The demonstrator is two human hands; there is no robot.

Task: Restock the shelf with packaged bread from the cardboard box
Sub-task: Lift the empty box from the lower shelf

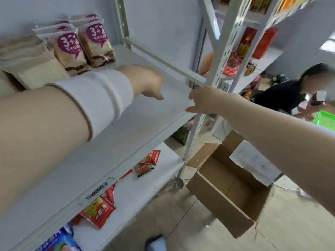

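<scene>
From my remote seat, the left grip [147,82] was stretched out over the bare white board of the shelf [126,124], palm down, with a white wristband [101,95] round the forearm. Its thumb stuck out loose to the side, but the fingers were hidden beyond the back of the hand, so I could not tell whether they were straight or curled; nothing showed in it. The right grip [204,100] was at the shelf's front corner, just beside the upright post [215,69], with thumb and fingers apart and holding nothing, the fingertips at the shelf's edge.

The packaged bread [72,51] stood upright in rows at the back left of that same shelf, with purple "3+2" labels facing me, well apart from both grips. The cardboard box [226,187] sat on the floor below and to the right, flaps open, its brown inside showing.

Red snack packets [97,212] lay scattered on the lower shelf. Another person in a dark top [282,95] was beyond the post, near a green basket [326,120].
</scene>
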